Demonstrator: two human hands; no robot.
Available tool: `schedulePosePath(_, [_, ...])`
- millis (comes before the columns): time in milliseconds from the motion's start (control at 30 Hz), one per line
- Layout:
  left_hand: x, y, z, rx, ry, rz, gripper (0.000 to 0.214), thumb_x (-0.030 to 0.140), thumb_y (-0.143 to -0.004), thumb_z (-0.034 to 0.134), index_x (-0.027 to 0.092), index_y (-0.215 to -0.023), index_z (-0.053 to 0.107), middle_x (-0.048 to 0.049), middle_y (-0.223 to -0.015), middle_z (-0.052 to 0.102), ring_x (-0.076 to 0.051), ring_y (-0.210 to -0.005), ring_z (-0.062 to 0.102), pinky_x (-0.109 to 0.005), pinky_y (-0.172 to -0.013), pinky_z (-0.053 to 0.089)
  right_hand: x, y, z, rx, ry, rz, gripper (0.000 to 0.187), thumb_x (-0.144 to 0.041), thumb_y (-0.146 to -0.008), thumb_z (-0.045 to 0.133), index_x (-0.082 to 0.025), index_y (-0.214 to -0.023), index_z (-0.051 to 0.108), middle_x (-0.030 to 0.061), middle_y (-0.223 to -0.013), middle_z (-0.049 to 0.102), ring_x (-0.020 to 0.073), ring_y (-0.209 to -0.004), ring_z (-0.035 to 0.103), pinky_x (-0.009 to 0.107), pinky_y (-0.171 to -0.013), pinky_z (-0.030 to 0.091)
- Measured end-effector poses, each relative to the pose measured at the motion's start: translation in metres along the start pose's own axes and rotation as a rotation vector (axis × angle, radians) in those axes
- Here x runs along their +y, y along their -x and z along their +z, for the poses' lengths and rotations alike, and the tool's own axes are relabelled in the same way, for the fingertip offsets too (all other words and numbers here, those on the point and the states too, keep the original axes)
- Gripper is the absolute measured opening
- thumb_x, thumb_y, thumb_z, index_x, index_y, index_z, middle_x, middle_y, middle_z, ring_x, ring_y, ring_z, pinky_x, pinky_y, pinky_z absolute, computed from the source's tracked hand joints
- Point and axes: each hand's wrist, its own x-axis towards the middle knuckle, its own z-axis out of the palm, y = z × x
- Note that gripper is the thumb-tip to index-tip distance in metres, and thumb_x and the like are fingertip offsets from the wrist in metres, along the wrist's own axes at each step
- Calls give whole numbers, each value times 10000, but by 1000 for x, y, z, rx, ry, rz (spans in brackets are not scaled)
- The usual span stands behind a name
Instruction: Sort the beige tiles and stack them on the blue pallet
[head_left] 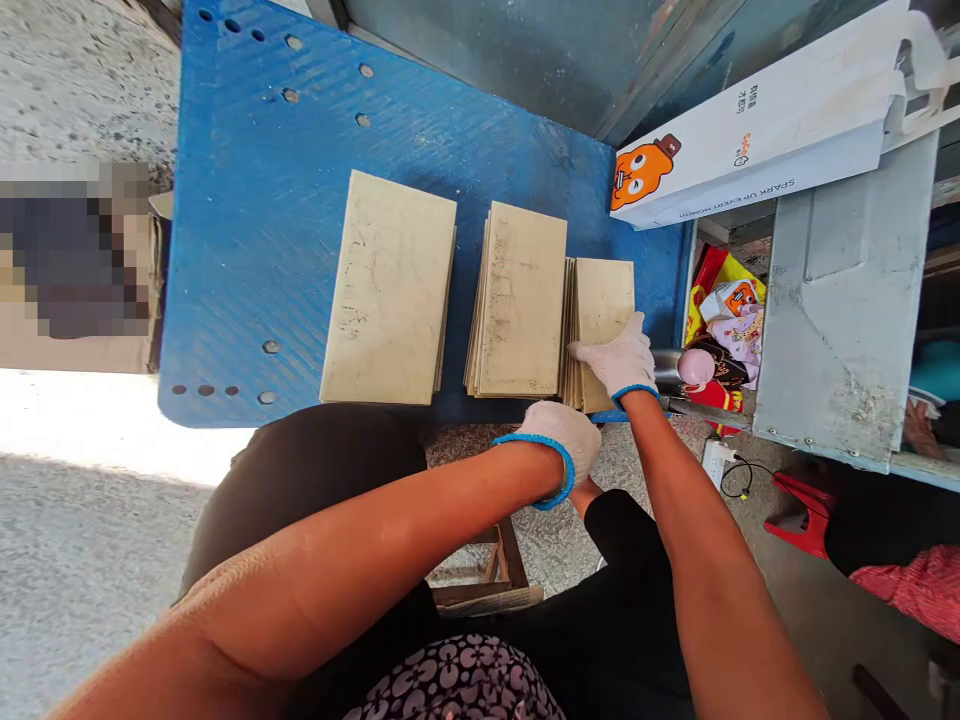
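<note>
Three stacks of thin, pale wooden boards lie side by side on a blue table. The left stack (pixel 390 290) has the widest boards. The middle stack (pixel 526 300) is slightly fanned along its left side. At the right is the narrowest stack (pixel 606 295), its layers spread to the left. My right hand (pixel 619 360), in a white glove with a blue cuff, grips this narrow stack, thumb at its left side and fingers at its right edge. My left hand (pixel 562 440), gloved alike, is at the near end of the middle and right stacks; its fingers are hidden.
The blue table (pixel 255 220) has bolts and holes. A white paper bag (pixel 750 120) lies at the back right. Beside a grey metal panel (pixel 832 320), an opening holds colourful packaging (pixel 731 310) and a metal cup (pixel 679 367). A red stool (pixel 802 515) and another person's hand (pixel 921 425) are far right.
</note>
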Motion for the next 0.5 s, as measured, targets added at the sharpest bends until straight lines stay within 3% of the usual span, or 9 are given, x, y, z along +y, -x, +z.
schedulePosePath(333, [-2, -1, 4, -12, -5, 13, 344, 78, -767, 635, 113, -1095, 731, -222, -1005, 726, -368, -1021, 672, -495, -831, 544, 6, 2, 7, 12, -117, 10, 1214, -551, -474, 833, -120, -1471, 292, 225, -1362, 466, 405, -1212, 500, 562, -1012, 405])
schedulePosePath(500, [-2, -2, 5, -38, 5, 12, 305, 77, -742, 652, 133, -1023, 759, -204, -966, 733, -361, -1001, 675, -484, -835, 533, 24, 21, 0, 206, -396, -32, 959, -588, -733, 659, -207, -1512, 250, 135, -1466, 417, 307, -1311, 448, 519, -1100, 348])
